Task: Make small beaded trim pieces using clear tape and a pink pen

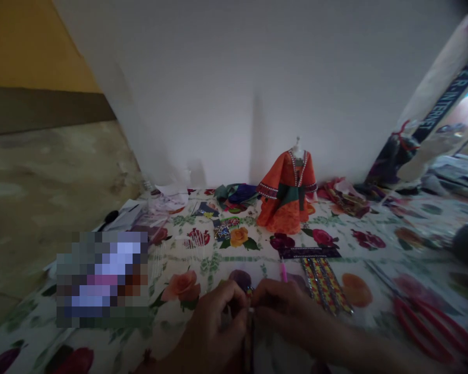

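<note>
My left hand (216, 319) and my right hand (283, 304) meet low in the middle of the view, both closed in a pinch. Between their fingertips is a narrow strip of trim (248, 337), with a patterned upper end and a dark length hanging down toward me. A tiny white bit shows at the right fingertips, too small to name. Just beyond my right hand lies a pink pen-like tool (284, 271). Yellow, red and silver patterned trim strips (323, 285) lie to its right, below a dark beaded band (310, 253).
A small dress form wears an orange and green dress (288, 192) near the wall. Red-handled scissors (425, 322) lie at the right on the flowered tablecloth (140, 337). Folded fabrics (236, 194), a glittery piece (221, 230) and papers (130, 215) lie farther back. A pixelated patch covers something at left.
</note>
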Demonstrator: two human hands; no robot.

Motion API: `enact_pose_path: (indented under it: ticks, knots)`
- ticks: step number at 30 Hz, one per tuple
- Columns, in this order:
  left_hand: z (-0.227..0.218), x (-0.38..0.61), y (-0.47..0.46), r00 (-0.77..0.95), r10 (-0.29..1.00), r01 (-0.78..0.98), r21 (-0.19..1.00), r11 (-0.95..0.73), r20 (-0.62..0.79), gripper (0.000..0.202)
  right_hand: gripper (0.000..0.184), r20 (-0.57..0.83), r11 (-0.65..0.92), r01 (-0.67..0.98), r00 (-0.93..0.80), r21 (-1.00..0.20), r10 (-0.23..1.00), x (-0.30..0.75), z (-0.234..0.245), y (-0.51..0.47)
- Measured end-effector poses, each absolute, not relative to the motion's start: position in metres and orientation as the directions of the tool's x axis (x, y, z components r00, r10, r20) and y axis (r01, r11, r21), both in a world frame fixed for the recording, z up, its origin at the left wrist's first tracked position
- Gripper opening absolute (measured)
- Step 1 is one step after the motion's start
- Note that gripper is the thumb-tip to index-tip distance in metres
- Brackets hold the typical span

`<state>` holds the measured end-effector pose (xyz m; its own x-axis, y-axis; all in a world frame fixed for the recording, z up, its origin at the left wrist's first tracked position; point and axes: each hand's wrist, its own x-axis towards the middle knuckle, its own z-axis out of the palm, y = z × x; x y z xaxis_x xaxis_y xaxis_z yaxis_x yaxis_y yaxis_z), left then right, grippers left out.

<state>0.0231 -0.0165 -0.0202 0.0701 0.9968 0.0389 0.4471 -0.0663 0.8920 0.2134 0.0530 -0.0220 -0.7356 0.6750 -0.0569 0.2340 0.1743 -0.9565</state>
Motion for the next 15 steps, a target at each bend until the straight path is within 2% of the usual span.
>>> enact_pose_path:
  ticks: [5,11,15]
  knots:
    - [-0.018,0.022,-0.015,0.078,0.993,0.519,0.847,-0.115,0.087,0.008,0.009,-0.018,0.238,0.271,-0.693,-0.933,0.720,0.211,-0.026,0.055]
    - [0.001,0.027,-0.016,-0.019,0.996,0.464,0.883,-0.072,0.092,0.007,0.006,0.044,0.215,0.169,-0.680,-0.962,0.732,0.212,-0.011,0.065]
    - [0.003,0.031,-0.011,-0.056,0.995,0.465,0.884,-0.048,0.083,0.015,0.006,0.079,0.196,0.102,-0.670,-0.975,0.738,0.217,0.004,0.070]
